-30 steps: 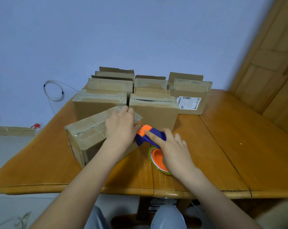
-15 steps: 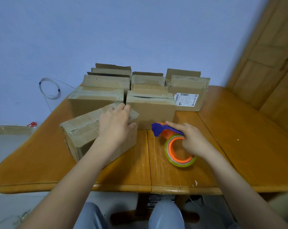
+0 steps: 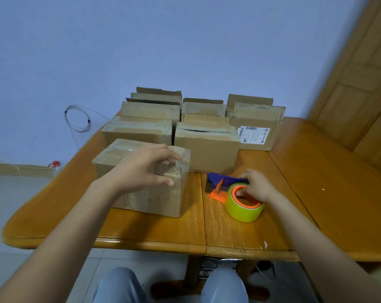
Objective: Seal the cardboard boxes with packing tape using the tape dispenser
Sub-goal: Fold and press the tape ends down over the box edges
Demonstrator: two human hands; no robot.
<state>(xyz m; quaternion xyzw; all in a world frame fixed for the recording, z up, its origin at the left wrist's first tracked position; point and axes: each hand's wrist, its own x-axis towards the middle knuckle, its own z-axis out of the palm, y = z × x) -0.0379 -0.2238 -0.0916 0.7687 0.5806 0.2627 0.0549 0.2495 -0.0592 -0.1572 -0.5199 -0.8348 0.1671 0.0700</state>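
The left hand (image 3: 141,171) lay over the top right corner of the near box (image 3: 154,197), fingers curled across the top and thumb pressed on the side facing the person, so it was clamped on the cardboard. A second earlier it had rested flat on the lid while the box sat at an angle. Now the box stood more squarely toward the person, turned under that grip.

The right hand (image 3: 258,186) was closed on the tape dispenser (image 3: 218,182), fingers over the blue body and one fingertip inside the orange core of the tape roll (image 3: 244,212). A second before, the dispenser had been up against the box's right end. Now it lay on the table (image 3: 316,193) just right of the box and apart from it. That suggested one tape pass was finished and the box was being turned, either for another seam or to be set aside.

Beyond, the stacked boxes (image 3: 207,147) waited at the table's far side, one bearing a shipping label (image 3: 253,134).

The left hand was blurred, so how firmly it held could not be judged. Gloss on the near box hinted at tape, but its run and ends were unclear. The dispenser's cutter and the tape's free end were not readable, and the rear boxes hid each other's flaps.
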